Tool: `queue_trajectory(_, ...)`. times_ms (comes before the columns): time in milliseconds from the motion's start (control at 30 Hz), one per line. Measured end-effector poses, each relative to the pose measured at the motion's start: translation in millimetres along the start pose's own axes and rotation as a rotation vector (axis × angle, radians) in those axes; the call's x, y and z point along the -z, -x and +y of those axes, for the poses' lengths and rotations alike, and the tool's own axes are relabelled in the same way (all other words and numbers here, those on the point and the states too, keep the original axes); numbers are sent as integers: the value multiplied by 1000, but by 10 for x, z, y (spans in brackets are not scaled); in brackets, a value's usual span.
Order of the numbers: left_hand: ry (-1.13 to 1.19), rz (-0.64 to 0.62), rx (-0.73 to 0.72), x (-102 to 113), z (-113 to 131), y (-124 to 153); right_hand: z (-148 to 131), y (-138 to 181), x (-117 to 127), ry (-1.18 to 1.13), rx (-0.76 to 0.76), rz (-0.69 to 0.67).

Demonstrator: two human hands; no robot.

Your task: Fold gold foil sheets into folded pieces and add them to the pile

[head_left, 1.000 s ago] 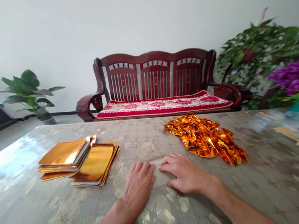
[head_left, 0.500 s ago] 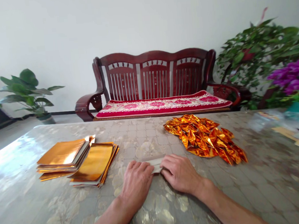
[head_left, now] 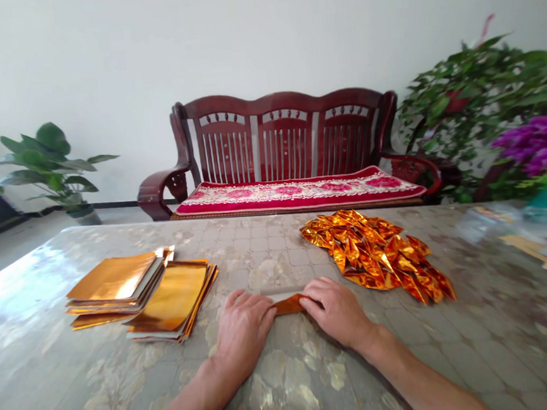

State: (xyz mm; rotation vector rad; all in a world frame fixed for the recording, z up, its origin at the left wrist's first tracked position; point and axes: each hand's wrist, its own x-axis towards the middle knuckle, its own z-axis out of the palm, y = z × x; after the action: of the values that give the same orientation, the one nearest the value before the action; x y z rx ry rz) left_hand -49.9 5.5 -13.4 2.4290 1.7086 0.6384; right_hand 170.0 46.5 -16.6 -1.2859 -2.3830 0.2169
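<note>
Between my hands, at the middle of the table, lies a partly folded sheet of gold foil paper (head_left: 289,304), with a shiny orange strip along its near side and a pale grey strip behind it. My left hand (head_left: 245,321) grips its left end, fingers bent over it. At the right end my right hand (head_left: 333,307) pinches it between thumb and fingers. Both hands partly cover the paper. To the left are two stacks of flat gold foil sheets, a farther stack (head_left: 111,279) and a nearer stack (head_left: 174,295). A heap of folded gold foil pieces (head_left: 374,254) lies to the right.
The table (head_left: 127,393) has a patterned, glossy cover. Clear plastic wrapping (head_left: 487,221) and pale flat strips (head_left: 525,247) lie at its right side. Beyond the far edge stands a dark red wooden bench (head_left: 285,144), with potted plants (head_left: 55,165) at either side.
The paper between my hands showed only a grey side; now an orange foil strip faces up along its near edge. Both hands have shifted only slightly.
</note>
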Motion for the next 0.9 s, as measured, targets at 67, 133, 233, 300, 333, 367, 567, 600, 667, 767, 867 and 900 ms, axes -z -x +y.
queue_trajectory(67, 0, 5, 35, 4, -17, -20, -17, -1, -22, 6, -64, 17)
queue_trajectory(133, -4, 13, 66, 2, -37, -40, -34, -3, -36, 19, -102, 24)
queue_trajectory(233, -38, 22, 102, -6, -55, -66, -50, -9, -45, 29, -131, 29)
queue_trajectory(300, -72, 25, 122, -13, -54, -76, -55, -14, -45, 29, -153, 33)
queue_trajectory(333, -86, 27, 133, -16, -52, -78, -56, -16, -44, 32, -160, 35)
queue_trajectory(367, -94, 27, 146, -20, -49, -80, -58, -17, -42, 37, -162, 35)
queue_trajectory(567, -73, 15, 203, -40, -45, -77, -77, -23, -47, 131, -145, 44)
queue_trajectory(600, -69, 16, 206, -43, -46, -77, -79, -27, -56, 143, -161, 48)
queue_trajectory(667, -65, 23, 215, -46, -49, -78, -79, -36, -77, 153, -190, 56)
queue_trajectory(767, -53, 24, 221, -41, -49, -86, -72, -42, -104, 152, -200, 70)
queue_trajectory(867, -59, 13, 227, -34, -40, -95, -64, -38, -112, 149, -185, 74)
queue_trajectory(900, -68, 12, 229, -34, -37, -97, -62, -36, -111, 146, -179, 73)
